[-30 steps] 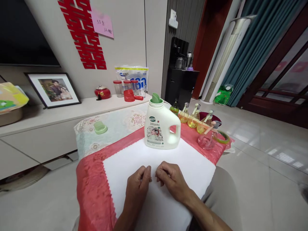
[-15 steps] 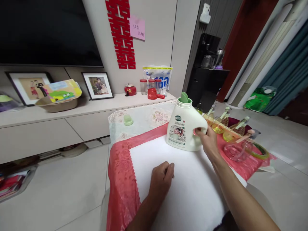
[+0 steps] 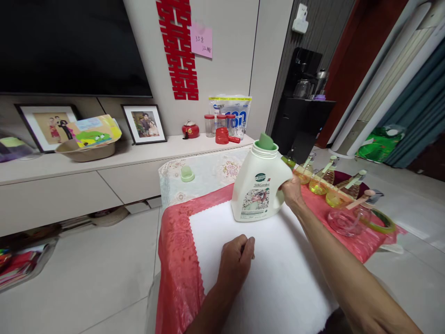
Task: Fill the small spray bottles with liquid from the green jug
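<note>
A pale laundry detergent bottle (image 3: 255, 185) with a printed label stands upright or nearly so over the white cloth (image 3: 271, 273). Its cap is off, and a green pouring spout (image 3: 266, 141) shows in the neck. My right hand (image 3: 292, 192) is wrapped round the bottle's handle on the right side. In front of the bottle my left hand (image 3: 238, 255) rests on the cloth in a closed fist, with nothing visible in it. The light green cap (image 3: 187, 174) sits apart, on the floral tablecloth (image 3: 208, 169) at the far left.
Red plastic sheeting (image 3: 179, 246) lies under the cloth. At the right stand several pump bottles of yellow liquid (image 3: 318, 185), a clear pink container (image 3: 342, 221) and a roll of tape (image 3: 382, 221). Behind, a cabinet (image 3: 139, 150) holds red-lidded jars (image 3: 209, 126) and picture frames.
My right hand has shifted the detergent bottle a little left and turned it slightly. My left fist has stayed on the cloth. The view has swung slightly left.
</note>
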Motion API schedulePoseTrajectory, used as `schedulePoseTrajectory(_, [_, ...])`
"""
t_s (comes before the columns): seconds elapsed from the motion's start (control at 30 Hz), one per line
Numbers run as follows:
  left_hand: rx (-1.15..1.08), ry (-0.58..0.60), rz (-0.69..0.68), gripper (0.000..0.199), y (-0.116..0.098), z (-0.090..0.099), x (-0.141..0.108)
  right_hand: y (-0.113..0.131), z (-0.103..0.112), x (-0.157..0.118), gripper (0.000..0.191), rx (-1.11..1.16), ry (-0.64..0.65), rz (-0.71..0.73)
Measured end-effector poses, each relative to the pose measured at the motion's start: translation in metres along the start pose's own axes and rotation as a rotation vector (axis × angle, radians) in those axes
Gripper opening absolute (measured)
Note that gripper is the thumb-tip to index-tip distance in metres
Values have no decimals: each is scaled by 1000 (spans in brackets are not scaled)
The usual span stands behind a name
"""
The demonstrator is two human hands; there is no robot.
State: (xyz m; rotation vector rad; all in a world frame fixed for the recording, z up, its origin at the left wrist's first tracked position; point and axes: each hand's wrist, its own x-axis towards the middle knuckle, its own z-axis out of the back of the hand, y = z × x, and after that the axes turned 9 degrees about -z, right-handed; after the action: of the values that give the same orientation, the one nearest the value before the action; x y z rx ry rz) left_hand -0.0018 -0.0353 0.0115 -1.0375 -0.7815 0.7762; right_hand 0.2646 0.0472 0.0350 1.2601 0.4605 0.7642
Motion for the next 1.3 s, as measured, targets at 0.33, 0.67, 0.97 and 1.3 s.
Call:
schedulePoseTrajectory(0.33, [15, 0, -37, 45, 8, 1, 1, 5, 16, -24, 36, -270, 143, 4])
schedulePoseTrajectory(0.67, [64, -31, 14, 50, 3, 8, -1, 11, 62, -128, 15, -463, 280, 64])
schedulePoseTrajectory(0.97, [90, 21, -7, 50, 12, 11, -1, 13, 29, -161, 11, -180, 909, -1])
schedulePoseTrajectory(1.3, [18, -97, 2, 53, -9, 17, -1, 43, 57, -169, 31, -92, 600, 192])
